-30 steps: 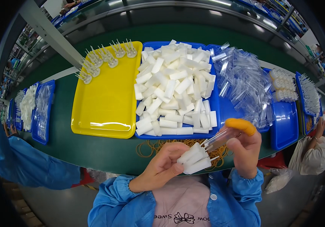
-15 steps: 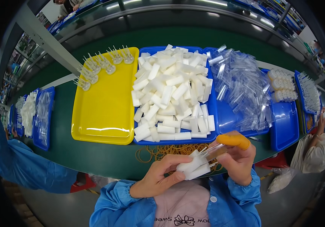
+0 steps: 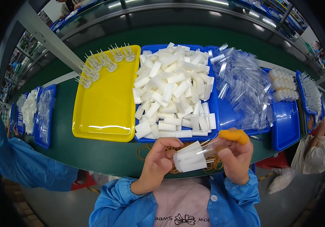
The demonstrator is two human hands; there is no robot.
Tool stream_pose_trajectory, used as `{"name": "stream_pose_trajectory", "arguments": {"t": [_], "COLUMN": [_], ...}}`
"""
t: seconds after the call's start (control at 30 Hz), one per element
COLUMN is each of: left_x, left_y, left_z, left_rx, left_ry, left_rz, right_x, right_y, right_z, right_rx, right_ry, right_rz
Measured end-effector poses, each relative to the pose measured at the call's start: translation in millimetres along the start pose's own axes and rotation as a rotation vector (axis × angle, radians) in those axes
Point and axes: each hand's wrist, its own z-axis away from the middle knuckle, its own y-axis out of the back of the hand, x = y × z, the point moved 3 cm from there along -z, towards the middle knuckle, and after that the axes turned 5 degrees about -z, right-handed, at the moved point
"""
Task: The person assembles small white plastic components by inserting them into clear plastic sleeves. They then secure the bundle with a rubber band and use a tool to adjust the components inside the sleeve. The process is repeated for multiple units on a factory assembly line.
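The bundle of white blocks (image 3: 189, 159) is between the two hands, above the near edge of the green table (image 3: 94, 153). The left hand (image 3: 151, 168) has its fingers bent beside the left end of this bundle; I cannot tell how firmly it holds. The right hand (image 3: 237, 159) pinches a clear tube (image 3: 212, 148) between the thumb and a finger with a yellow cover (image 3: 233, 136). The tube is at the right end of the bundle, where thin pins (image 3: 210, 161) stick out. Below the hands lie rubber bands (image 3: 141, 152). Behind, a yellow tray (image 3: 104, 104) stands beside a blue tray (image 3: 213, 126) full of loose blocks (image 3: 168, 90).
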Motion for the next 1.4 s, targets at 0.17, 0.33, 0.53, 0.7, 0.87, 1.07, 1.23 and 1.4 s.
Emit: {"name": "stream_pose_trajectory", "arguments": {"t": [0.17, 0.33, 0.53, 0.7, 0.87, 1.07, 1.23, 1.4], "left_x": [0, 6, 7, 9, 5, 5, 3, 2], "left_y": [-1, 2, 4, 6, 6, 1, 2, 5], "left_z": [4, -3, -4, -5, -3, 0, -1, -5], "left_rx": [0.003, 0.064, 0.163, 0.097, 0.057, 0.039, 0.044, 0.057], "left_ry": [-0.022, -0.117, 0.037, -0.073, -0.164, -0.146, -0.135, -0.083], "left_rz": [-0.064, -0.148, -0.07, -0.136, -0.187, -0.144, -0.165, -0.172], "right_x": [-3, -8, -13, -12, -4, 5, 14, 18], "right_y": [-2, 4, 5, 6, -1, -11, -10, -9], "right_z": [0, -3, -9, -8, 3, 14, 18, 16], "right_rx": [0.033, -0.008, -0.106, -0.104, -0.045, -0.011, 0.018, 0.038], "right_ry": [-0.05, -0.076, 0.067, 0.085, 0.019, 0.013, 0.013, 0.046], "right_rz": [-0.051, 0.106, 0.3, 0.355, 0.316, 0.276, 0.244, 0.298]}}
